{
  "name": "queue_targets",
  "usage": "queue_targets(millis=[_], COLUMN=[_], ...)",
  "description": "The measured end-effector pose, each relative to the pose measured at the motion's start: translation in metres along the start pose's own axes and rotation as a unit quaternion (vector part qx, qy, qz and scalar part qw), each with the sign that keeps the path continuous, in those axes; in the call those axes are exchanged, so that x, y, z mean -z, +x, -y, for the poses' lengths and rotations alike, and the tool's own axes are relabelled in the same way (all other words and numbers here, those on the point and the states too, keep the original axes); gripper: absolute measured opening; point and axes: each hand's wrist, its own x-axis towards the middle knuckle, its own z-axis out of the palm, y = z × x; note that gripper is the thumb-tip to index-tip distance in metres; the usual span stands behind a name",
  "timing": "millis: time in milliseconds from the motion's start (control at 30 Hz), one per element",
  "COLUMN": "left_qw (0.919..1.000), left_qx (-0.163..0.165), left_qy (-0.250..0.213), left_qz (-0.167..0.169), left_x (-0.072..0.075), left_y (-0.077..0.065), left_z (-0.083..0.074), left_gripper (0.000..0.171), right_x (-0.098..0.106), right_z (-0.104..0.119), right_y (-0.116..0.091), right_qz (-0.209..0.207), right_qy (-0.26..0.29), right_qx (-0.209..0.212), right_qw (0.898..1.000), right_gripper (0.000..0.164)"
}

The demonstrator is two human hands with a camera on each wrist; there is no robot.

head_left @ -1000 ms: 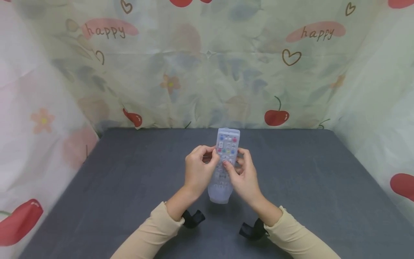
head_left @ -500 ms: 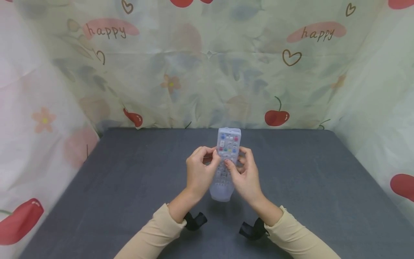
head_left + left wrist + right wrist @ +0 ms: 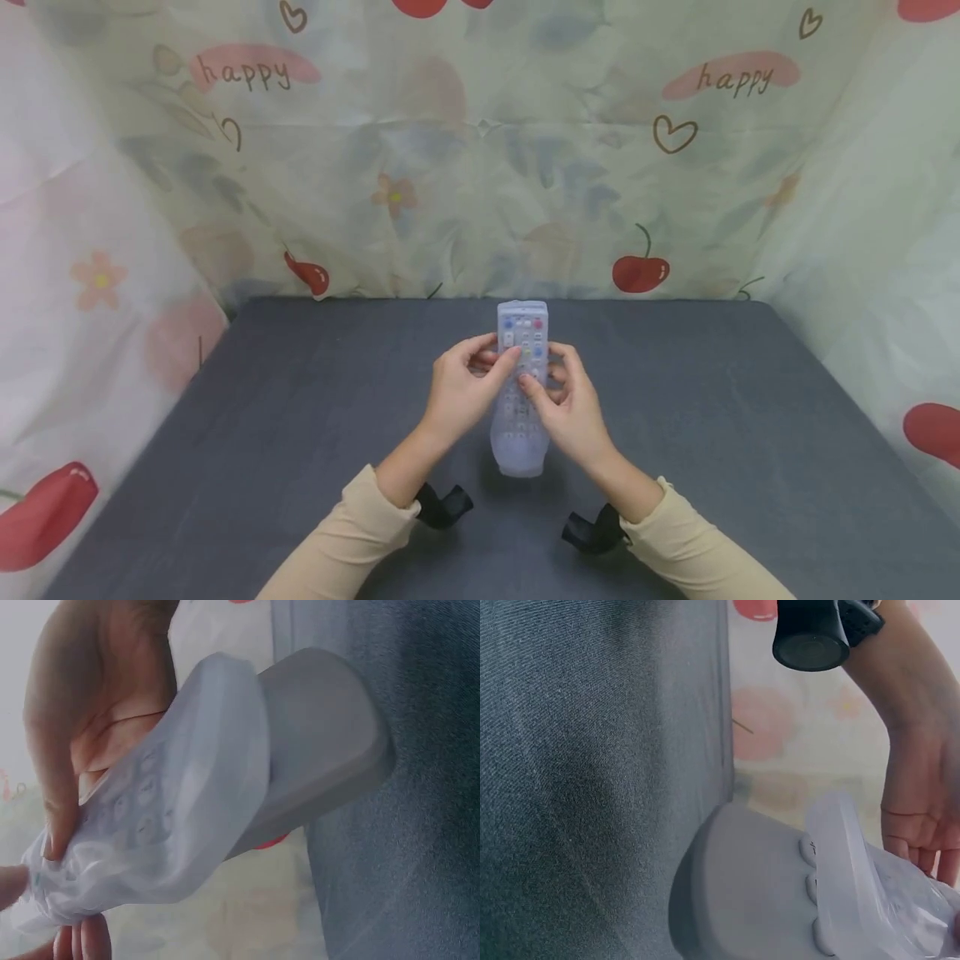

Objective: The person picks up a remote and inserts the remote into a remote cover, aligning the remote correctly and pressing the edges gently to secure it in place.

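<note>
remote partly in cover, btwn l grip & r grip, over tbl

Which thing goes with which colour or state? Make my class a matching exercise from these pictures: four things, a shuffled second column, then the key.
Things:
1. remote
2. cover
3. table
4. left sleeve

Colour or state:
A. cream
B. cloudy, with buttons showing through
C. flat and dark
D. one grey end sticking out

Pairs: 1-D, 2-B, 3-C, 4-A
</note>
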Motion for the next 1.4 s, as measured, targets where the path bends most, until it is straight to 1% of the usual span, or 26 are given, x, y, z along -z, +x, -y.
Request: queue_targets(millis=[167, 233, 467, 533, 633, 700, 767, 867, 933, 1033, 1133, 1300, 1400], left_qw=[0.9994, 0.9990, 0.9983, 0.9976, 0.9948, 0.9917, 0.9891, 0.9890, 0.9894, 0.9895, 0.9900, 0.9893, 0.9877], left_qx=[0.020, 0.033, 0.046, 0.051, 0.059, 0.065, 0.072, 0.072, 0.071, 0.067, 0.064, 0.066, 0.072], left_qy=[0.003, -0.005, -0.027, -0.034, -0.065, -0.090, -0.109, -0.110, -0.106, -0.105, -0.107, -0.122, -0.135], left_qz=[0.030, 0.031, 0.024, 0.031, 0.052, 0.064, 0.067, 0.068, 0.070, 0.073, 0.066, 0.046, 0.031], left_x=[0.002, 0.003, 0.003, 0.003, 0.001, 0.000, 0.000, -0.001, -0.002, -0.002, -0.003, -0.003, -0.004], left_y=[0.002, 0.003, 0.004, 0.003, 0.002, 0.002, 0.002, 0.001, 0.000, -0.002, -0.003, -0.004, -0.004], left_z=[0.001, 0.001, -0.002, -0.001, 0.000, 0.000, -0.001, -0.001, -0.001, -0.001, -0.002, -0.002, -0.002], left_gripper=[0.024, 0.022, 0.020, 0.020, 0.022, 0.023, 0.025, 0.026, 0.027, 0.028, 0.028, 0.027, 0.027], right_x=[0.003, 0.004, 0.010, 0.012, 0.017, 0.022, 0.027, 0.033, 0.035, 0.035, 0.035, 0.035, 0.035], right_z=[-0.001, -0.001, -0.003, -0.004, -0.002, 0.001, 0.006, 0.013, 0.017, 0.020, 0.023, 0.026, 0.026], right_y=[-0.001, -0.001, -0.001, -0.001, 0.000, 0.002, 0.005, 0.010, 0.014, 0.018, 0.018, 0.017, 0.015], right_qz=[0.024, 0.035, 0.073, 0.085, 0.105, 0.103, 0.088, 0.051, 0.039, 0.034, 0.032, 0.021, 0.004], right_qy=[-0.015, -0.023, -0.056, -0.068, -0.086, -0.100, -0.105, -0.122, -0.140, -0.183, -0.223, -0.291, -0.322], right_qx=[-0.010, -0.010, -0.013, -0.016, -0.008, 0.005, 0.020, 0.033, 0.042, 0.064, 0.093, 0.143, 0.178], right_qw=[1.000, 0.999, 0.996, 0.994, 0.991, 0.990, 0.990, 0.991, 0.988, 0.980, 0.970, 0.946, 0.930], right_gripper=[0.041, 0.042, 0.052, 0.053, 0.049, 0.043, 0.037, 0.030, 0.027, 0.019, 0.011, 0.006, 0.005])
